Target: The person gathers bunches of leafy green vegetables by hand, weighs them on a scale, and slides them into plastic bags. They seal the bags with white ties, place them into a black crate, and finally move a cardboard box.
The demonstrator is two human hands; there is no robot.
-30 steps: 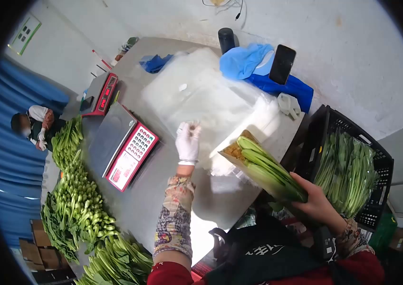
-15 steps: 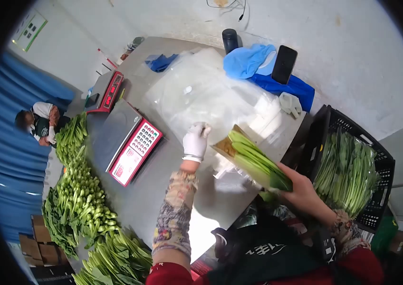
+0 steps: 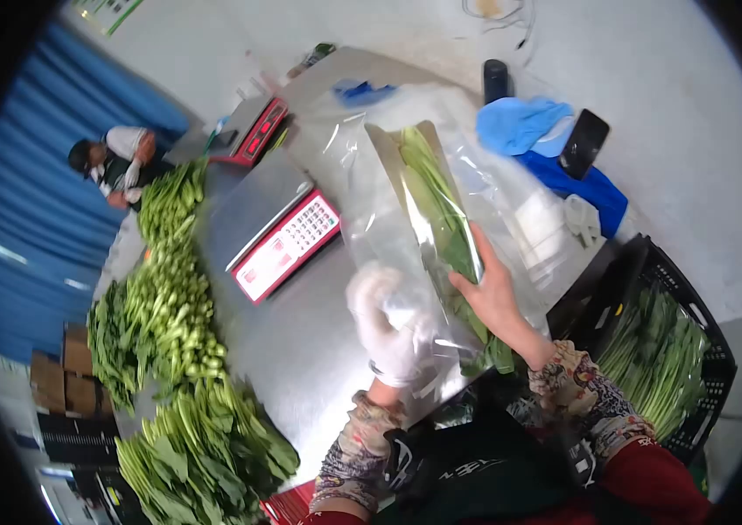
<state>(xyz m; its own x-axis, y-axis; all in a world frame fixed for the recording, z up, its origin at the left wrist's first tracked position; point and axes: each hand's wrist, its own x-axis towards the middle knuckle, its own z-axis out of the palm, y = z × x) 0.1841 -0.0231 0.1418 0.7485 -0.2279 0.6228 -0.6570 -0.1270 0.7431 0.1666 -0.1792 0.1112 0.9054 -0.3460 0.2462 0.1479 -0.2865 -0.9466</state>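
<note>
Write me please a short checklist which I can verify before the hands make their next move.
1. Right hand has a grip on the bunch of greens: ok.
2. Left hand pinches the clear bag: cannot tell; it is at the bag, but blurred.
3. Bunch is fully inside the bag: cannot tell; film shows around it, but the opening is unclear near the wrist.
4. Both hands wear gloves: not ok; the left is gloved, the right bare.
5. Reading on the nearer scale is legible: cannot tell; too blurred.
</note>
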